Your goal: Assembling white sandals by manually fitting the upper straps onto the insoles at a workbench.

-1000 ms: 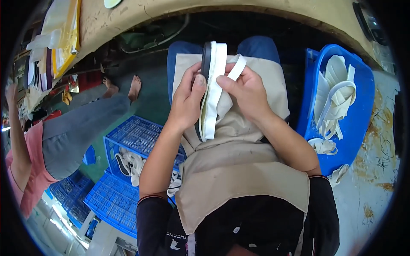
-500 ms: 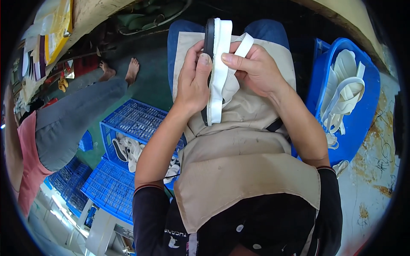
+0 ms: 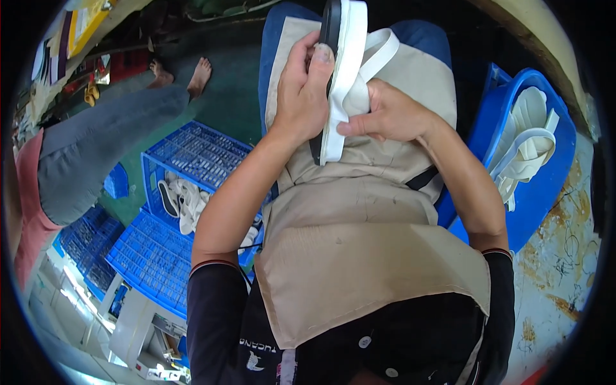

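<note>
A white sandal [image 3: 347, 64] with a black outsole stands on its side above my lap, its length pointing away from me. My left hand [image 3: 300, 96] is closed around the black-soled side, thumb laid across the sole. On the strap side, near the end closest to me, my right hand [image 3: 396, 115] grips the sandal with its thumb on the white edge. The other right fingers are curled and partly hidden. A loose white strap [image 3: 383, 56] loops out above my right hand. Beneath lies the beige apron [image 3: 378, 256] over my lap.
At my right, a blue tub [image 3: 545, 186] holds white sandals [image 3: 529, 147]. Blue crates [image 3: 192, 151] stand at my left, with white footwear [image 3: 186, 202] inside one. Beyond them is another person's grey-trousered leg [image 3: 115, 135] and bare feet. A table edge [image 3: 122, 25] curves along the far left.
My right hand has slid from the strap's middle toward the sandal's near end, its thumb now lower on the white edge. The left hand keeps its grip. The whole view has shifted slightly.
</note>
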The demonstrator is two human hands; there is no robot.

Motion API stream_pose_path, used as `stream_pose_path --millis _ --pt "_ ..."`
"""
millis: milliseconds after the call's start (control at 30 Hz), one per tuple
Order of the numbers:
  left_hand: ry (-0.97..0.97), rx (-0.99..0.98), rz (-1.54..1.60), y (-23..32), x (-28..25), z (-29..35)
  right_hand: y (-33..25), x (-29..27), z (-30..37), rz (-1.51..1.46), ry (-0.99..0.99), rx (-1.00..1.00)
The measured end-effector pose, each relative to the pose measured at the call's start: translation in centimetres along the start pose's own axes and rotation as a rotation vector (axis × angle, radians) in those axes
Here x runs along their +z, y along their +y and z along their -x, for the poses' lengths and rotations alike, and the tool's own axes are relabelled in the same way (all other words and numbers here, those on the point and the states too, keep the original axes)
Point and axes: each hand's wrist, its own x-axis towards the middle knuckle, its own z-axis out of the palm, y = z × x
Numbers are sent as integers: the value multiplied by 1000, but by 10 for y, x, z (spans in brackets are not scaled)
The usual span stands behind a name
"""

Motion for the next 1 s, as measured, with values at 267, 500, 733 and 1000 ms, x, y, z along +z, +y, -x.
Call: stream_pose_path --millis 267,500,733,1000 --pt "58 72 51 12 4 -28 -14 0 -9 -82 35 -178" --pt "-66 65 325 53 -28 -33 -92 12 64 185 427 -441" --pt "-153 -2 548 32 -2 -21 -98 -18 37 343 753 -851" --pt "131 826 -481 91 -5 -19 -76 7 23 851 1035 -1052"
